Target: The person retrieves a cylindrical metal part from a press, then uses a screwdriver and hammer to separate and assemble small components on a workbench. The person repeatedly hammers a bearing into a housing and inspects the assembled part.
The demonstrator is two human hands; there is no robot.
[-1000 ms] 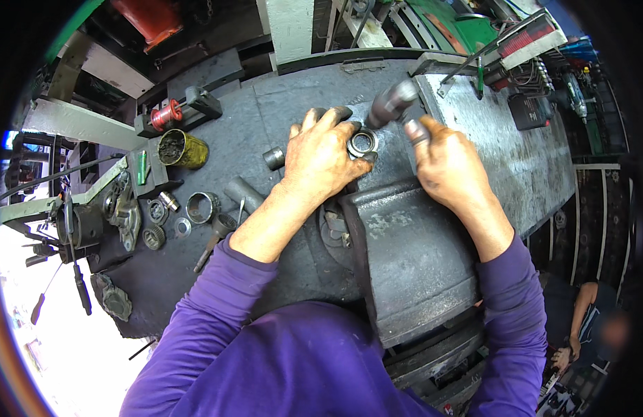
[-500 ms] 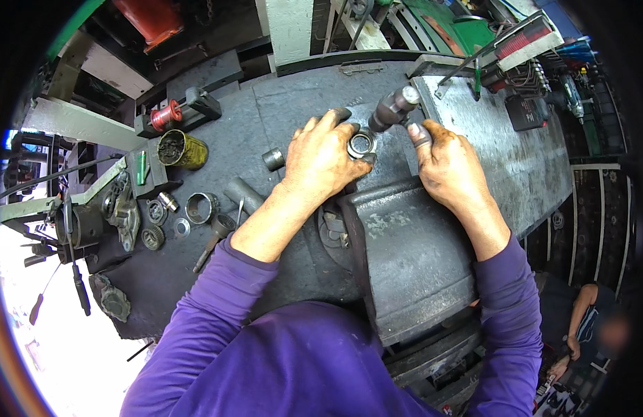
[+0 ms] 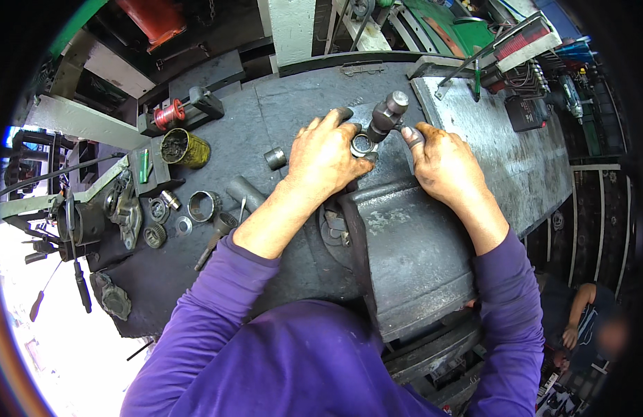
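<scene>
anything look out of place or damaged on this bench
Mainly one thing: the grimy, irregular grey metal part sits at the left edge of the dark grey workbench, an awkward spot. The yellow cylindrical can is streaked with dark grime. The dark metal hammer in the right hand shows no obvious damage.

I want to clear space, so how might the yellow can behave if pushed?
The yellow can may feel heavy, given the dark material inside. Its grimy wall might be slippery, and its open top could spill if tipped.

There is one hammer (image 3: 387, 117), one yellow can (image 3: 194, 150) and one flat washer (image 3: 189, 224)
</scene>
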